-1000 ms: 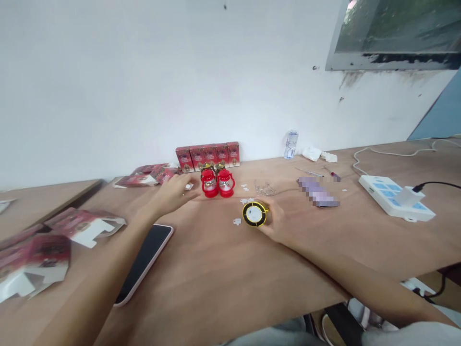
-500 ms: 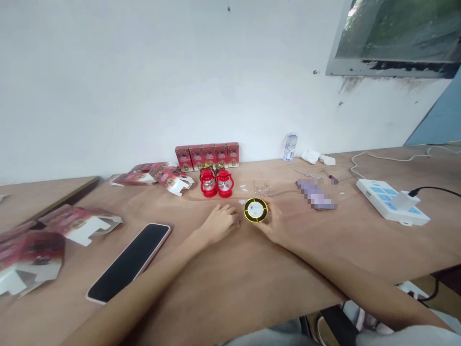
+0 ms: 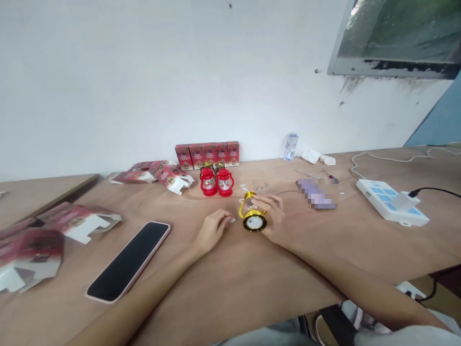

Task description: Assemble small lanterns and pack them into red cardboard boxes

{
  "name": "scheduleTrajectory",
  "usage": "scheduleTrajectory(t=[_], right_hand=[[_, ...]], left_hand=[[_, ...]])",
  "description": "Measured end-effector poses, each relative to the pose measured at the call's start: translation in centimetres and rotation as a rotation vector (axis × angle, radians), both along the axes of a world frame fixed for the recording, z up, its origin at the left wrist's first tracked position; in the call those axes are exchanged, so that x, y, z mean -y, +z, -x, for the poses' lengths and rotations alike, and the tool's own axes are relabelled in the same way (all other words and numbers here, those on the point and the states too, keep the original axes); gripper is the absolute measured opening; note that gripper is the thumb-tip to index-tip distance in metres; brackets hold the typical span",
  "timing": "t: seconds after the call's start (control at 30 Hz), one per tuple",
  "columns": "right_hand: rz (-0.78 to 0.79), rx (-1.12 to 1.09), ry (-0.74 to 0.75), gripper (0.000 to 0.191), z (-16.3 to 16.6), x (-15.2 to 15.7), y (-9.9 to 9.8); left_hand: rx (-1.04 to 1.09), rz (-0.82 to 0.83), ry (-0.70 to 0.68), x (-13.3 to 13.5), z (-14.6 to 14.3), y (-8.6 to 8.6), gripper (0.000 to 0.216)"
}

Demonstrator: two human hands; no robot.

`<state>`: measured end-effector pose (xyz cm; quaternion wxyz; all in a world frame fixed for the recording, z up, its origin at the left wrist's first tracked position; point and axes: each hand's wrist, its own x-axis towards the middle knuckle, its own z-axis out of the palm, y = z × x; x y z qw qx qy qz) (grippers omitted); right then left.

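Observation:
My right hand (image 3: 272,214) is wrapped round a small gold lantern (image 3: 248,209) with a clear body. The lantern is tilted so that its round base, black-ringed with a white centre, faces me. Just left of it, my left hand (image 3: 212,231) pinches a small white piece (image 3: 233,219) between thumb and fingertips. Beyond my hands a few more white bits (image 3: 243,187) lie on the table, close to a loose heap of small metal pieces (image 3: 264,188) too fine to make out. Two red lanterns (image 3: 224,183) stand upright behind, partly covering gold ones.
Red boxes (image 3: 209,155) stand in a row against the wall. Opened, flattened boxes (image 3: 81,222) lie on the left, near a black-screened phone (image 3: 129,262). To the right are a purple pixelated item (image 3: 315,194), a screwdriver (image 3: 330,177), a clear bottle (image 3: 290,146) and a power strip (image 3: 387,202).
My right hand has tipped the lantern, so its side shows along with its base. The left hand has drawn back slightly toward me, with a white piece now showing at its fingertips.

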<state>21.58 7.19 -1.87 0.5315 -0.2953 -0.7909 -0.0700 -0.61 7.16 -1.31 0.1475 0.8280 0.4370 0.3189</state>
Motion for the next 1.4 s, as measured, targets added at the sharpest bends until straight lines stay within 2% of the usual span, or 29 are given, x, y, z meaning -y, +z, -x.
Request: scheduleTrajectory(t=[0.13, 0.23, 0.3, 0.37, 0.43, 0.5, 0.6, 0.73, 0.83, 0.9, 1.03, 1.1, 1.2, 1.3, 1.4], right_hand=[[0.031, 0.111, 0.087, 0.059, 0.1, -0.1, -0.5], [-0.037, 0.199, 0.116, 0.061, 0.3, -0.2, -1.0], [-0.115, 0.265, 0.138, 0.058, 0.5, -0.2, -1.2], [-0.160, 0.311, 0.186, 0.057, 0.5, -0.1, -1.2], [-0.136, 0.333, 0.258, 0.059, 0.5, 0.1, -0.8], [-0.071, 0.340, 0.340, 0.062, 0.4, 0.3, -0.4], [0.020, 0.203, 0.360, 0.063, 0.3, 0.5, -0.3], [0.254, -0.185, 0.213, 0.087, 0.5, -0.1, -1.2], [0.476, -0.448, 0.174, 0.078, 0.2, -1.4, -1.4], [0.565, -0.611, 0.095, 0.064, -0.4, -2.3, -0.9], [0.556, -0.844, -0.149, 0.052, -2.2, -3.9, 0.3], [0.530, -0.880, -0.233, 0.052, -2.9, -4.5, 0.4], [0.523, -0.868, -0.275, 0.053, -3.4, -4.9, 0.1], [0.519, -0.825, -0.240, 0.052, -3.2, -4.9, -0.2], [0.509, -0.801, -0.193, 0.050, -2.8, -4.7, -0.2]], left_hand=[[0.026, 0.013, 0.054, -0.2, 0.0, 0.1, 0.024], [0.078, -0.011, 0.081, 0.1, 0.0, 0.2, 0.028], [0.151, -0.008, 0.026, 0.5, -0.1, 0.3, 0.030], [0.232, 0.069, -0.086, 0.8, -0.2, 0.3, 0.032], [0.325, 0.178, -0.169, 1.0, -0.3, 0.2, 0.036], [0.431, 0.241, -0.182, 1.0, -0.6, 0.1, 0.039], [0.561, 0.242, -0.139, 0.8, -1.3, 0.1, 0.040], [0.598, 0.241, -0.181, -0.8, -3.3, 1.0, 0.045], [0.416, 0.140, -0.211, -3.5, -5.3, 2.3, 0.041], [0.074, -0.034, -0.173, -5.7, -6.5, 3.0, 0.042], [-0.232, -0.087, -0.208, -9.4, -8.4, 3.2, 0.024], [-0.374, -0.095, -0.222, -10.7, -9.3, 2.9, 0.015], [-0.526, -0.110, -0.226, -11.8, -10.4, 2.4, 0.011], [-0.588, -0.122, -0.224, -12.3, -11.4, 2.4, 0.014], [-0.560, -0.118, -0.221, -12.2, -12.0, 2.8, 0.014]])
